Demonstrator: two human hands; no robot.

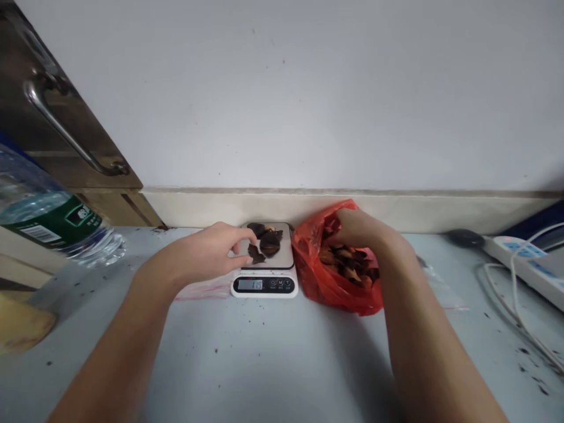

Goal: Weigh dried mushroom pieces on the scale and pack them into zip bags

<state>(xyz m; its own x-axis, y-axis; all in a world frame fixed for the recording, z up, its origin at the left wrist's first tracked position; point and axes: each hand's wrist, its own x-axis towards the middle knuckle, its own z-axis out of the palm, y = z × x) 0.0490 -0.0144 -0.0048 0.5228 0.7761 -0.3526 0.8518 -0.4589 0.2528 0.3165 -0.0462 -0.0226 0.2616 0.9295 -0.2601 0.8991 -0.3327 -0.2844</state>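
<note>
A white kitchen scale (265,291) stands against the wall, its display showing digits like 119. Several dark brown dried pieces (270,244) lie on its metal plate. My left hand (215,249) reaches in from the left, thumb and forefinger apart at the edge of a jagged dark flake (256,254); whether they touch it is unclear. Close to the scale's right side, a red plastic bag (315,270) gapes with brown dried pieces (350,264) inside. My right hand (356,228) dips into the bag's mouth, its fingers hidden.
A water bottle (57,217) with a green label is at the left, near a metal-handled cabinet (66,123). Clear plastic bags (205,289) lie by the scale. On the right are a white device (535,267) and cables (513,294). Dark crumbs dot the grey tabletop (247,376).
</note>
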